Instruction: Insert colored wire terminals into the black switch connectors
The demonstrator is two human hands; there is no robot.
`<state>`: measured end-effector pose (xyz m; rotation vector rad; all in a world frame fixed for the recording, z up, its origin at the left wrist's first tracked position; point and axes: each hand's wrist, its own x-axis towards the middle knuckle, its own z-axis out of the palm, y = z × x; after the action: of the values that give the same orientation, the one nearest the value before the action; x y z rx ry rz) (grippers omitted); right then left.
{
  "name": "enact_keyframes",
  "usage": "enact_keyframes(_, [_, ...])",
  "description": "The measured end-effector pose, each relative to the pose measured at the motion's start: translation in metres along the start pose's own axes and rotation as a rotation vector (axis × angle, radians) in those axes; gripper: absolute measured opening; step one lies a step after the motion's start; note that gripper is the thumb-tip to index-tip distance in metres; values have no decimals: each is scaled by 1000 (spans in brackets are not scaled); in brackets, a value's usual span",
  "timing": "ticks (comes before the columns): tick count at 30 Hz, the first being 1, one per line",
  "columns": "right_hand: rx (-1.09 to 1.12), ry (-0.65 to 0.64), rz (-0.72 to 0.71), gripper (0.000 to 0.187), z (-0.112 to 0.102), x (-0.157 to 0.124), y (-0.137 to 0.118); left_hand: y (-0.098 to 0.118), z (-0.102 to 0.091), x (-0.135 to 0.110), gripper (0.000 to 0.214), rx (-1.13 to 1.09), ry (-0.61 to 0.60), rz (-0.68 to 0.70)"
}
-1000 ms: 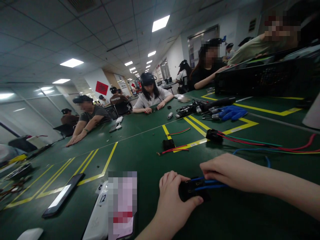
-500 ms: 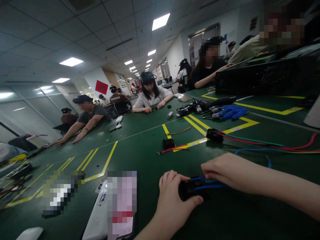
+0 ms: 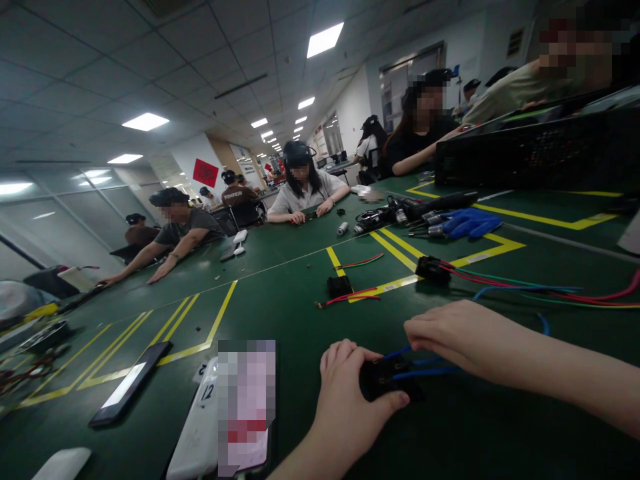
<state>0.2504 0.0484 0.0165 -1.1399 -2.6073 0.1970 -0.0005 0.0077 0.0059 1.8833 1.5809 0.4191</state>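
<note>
Black block [image 3: 375, 377] bears thin blue wires [image 3: 424, 373]

1 blue wire [image 3: 399, 352]: apparently steeper at right hand [image 3: 447, 331] | left-side co-worker's hands [image 3: 162, 271]: now apart

Dark green table [image 3: 280, 313] with yellow tape lines [image 3: 495, 252], lol. The block up front [image 3: 375, 381] is black, its wires [image 3: 425, 373] bright blue. Glove [image 3: 473, 223]'s blue too, case [image 3: 195, 427] is white with a black 12, wall sign [image 3: 205, 173] red.
</note>
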Motion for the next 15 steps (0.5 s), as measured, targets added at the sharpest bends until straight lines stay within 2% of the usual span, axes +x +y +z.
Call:
enact_keyframes(3, [45, -166, 94, 23, -2, 3, 3, -1, 1, 0, 42, -2, -3, -3])
enact_keyframes(5, [45, -207, 131, 21, -3, 4, 3, -2, 2, 0, 42, -2, -3, 0])
enact_keyframes(8, [82, -162, 137, 22, -3, 4, 1, -4, 2, 1, 43, -4, -2, 6])
enact_keyframes(12, [163, -14, 95, 23, -2, 2, -3, -4, 2, 2, 42, -2, -2, 12])
enact_keyframes(15, [198, -3, 95, 25, -3, 1, -3, -3, 1, 2, 42, -8, -2, 13])
